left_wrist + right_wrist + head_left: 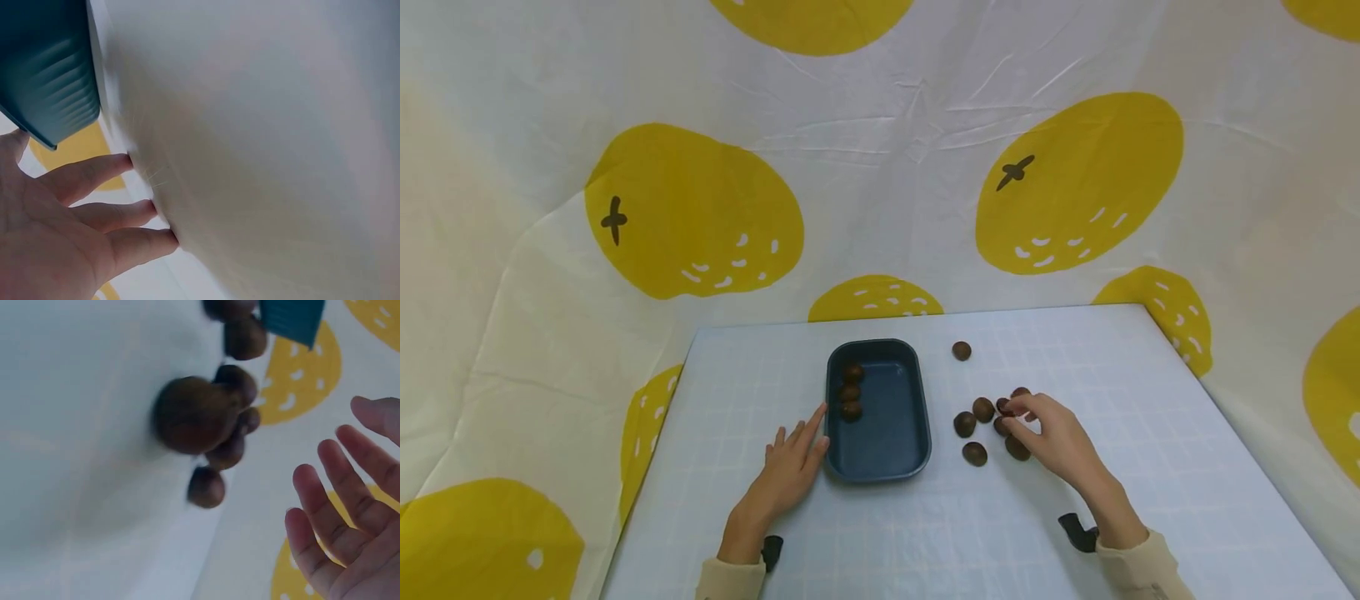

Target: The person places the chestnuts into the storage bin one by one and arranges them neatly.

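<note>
A dark blue rectangular tray [887, 433] stands on the table, with three round brown nuts [850, 392] in a column along its left side. My left hand [788, 473] rests beside it, fingers spread, touching its left wall; the left wrist view shows the hand [69, 219] with fingertips on the tabletop. Over the loose brown nuts [982, 409] to the right of the tray hovers my right hand [1060, 442], thumb and fingers apart. In the right wrist view that hand [350, 519] has relaxed, parted fingers and holds nothing, with the nuts [197, 415] alongside.
One nut [962, 351] lies apart, behind the others, right of the tray's far end. A white cloth with yellow fruit shapes [1078, 183] hangs behind and around the table [880, 550]. Black straps show at both wrists.
</note>
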The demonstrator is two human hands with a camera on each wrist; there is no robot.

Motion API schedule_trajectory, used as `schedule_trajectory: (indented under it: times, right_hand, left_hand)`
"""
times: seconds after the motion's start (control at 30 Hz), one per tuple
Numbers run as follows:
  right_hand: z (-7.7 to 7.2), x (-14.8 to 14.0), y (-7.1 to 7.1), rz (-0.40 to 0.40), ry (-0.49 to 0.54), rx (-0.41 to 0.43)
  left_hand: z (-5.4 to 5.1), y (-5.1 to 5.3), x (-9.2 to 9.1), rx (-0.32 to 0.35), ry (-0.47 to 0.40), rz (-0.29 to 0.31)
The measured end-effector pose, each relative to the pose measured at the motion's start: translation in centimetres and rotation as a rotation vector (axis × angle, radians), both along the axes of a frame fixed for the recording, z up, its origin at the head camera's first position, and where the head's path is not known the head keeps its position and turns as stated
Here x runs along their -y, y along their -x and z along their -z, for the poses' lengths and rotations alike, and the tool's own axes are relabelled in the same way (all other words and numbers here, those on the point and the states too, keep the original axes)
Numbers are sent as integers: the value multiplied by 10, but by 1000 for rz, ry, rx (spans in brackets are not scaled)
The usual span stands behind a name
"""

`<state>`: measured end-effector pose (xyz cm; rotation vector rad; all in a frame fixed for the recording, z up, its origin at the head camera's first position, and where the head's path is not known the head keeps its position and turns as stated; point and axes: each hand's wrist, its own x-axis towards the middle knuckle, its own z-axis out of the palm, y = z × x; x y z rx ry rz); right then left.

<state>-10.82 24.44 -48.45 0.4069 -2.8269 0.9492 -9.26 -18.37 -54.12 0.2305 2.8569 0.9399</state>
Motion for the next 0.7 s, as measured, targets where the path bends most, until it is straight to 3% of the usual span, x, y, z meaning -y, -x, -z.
schedule_trajectory:
  times: [0.3, 0.5, 0.7]
  right_hand:
    - [28, -25, -8, 32, -189, 151]
    - [42, -29, -10, 36, -238, 154]
    - [46, -27, -8, 56, -291, 168]
  left_hand:
    - [-2, -1, -1, -14, -4, -3]
    - [-2, -1, -1, -10, 1, -6]
    - [-2, -1, -1, -14, -9, 1]
